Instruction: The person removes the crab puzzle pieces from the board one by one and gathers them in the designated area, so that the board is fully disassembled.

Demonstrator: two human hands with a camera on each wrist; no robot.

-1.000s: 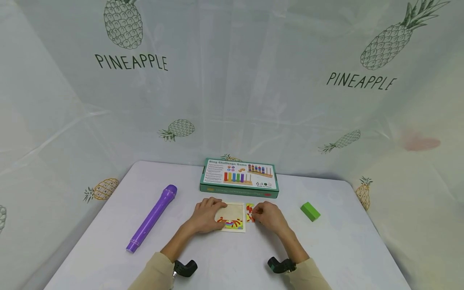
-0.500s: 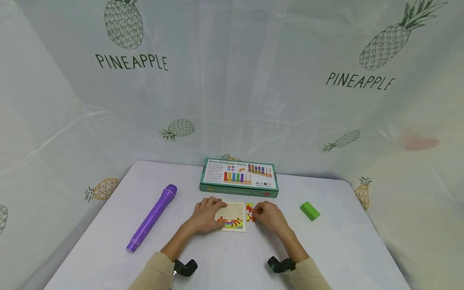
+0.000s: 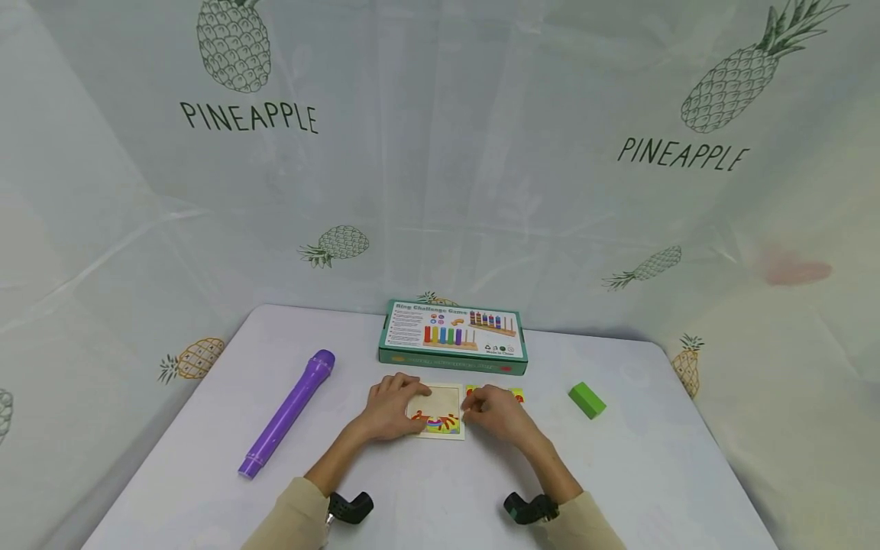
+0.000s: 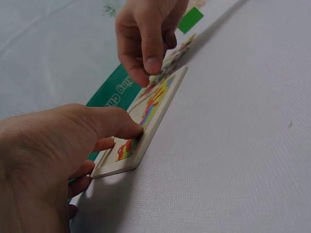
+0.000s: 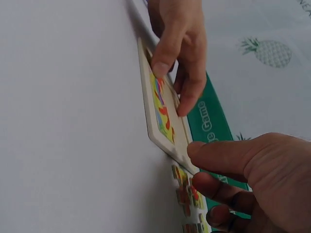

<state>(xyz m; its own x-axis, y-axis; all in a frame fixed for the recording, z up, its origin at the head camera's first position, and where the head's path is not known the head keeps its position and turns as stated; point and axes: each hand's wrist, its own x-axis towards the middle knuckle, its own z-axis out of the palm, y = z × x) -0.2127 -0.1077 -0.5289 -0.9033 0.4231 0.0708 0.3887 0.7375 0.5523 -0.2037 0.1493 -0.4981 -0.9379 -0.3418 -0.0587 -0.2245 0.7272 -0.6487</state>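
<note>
A shallow wooden puzzle tray [image 3: 442, 399] lies flat on the white table. Colourful jigsaw pieces [image 3: 443, 424] fill its near strip, and bare wood shows above them. My left hand [image 3: 392, 407] grips the tray's left end, its thumb over the pieces and its fingers by the far side. Beside the tray's right edge is my right hand [image 3: 502, 415], thumb and forefinger parted with nothing visible between them in the right wrist view. Loose red and yellow puzzle pieces [image 5: 183, 189] lie under and beyond the right hand, partly hidden by it.
Behind the tray stands a green Ring Challenge Game box [image 3: 454, 336]. A purple microphone-shaped stick [image 3: 289, 415] lies to the left, and a green block [image 3: 587, 400] sits at the right. A pineapple-print curtain [image 3: 440, 153] hangs behind the table.
My right hand has shifted left from the loose pieces to the tray's right edge, uncovering pieces on its far right side. The left hand stays put on the tray.
</note>
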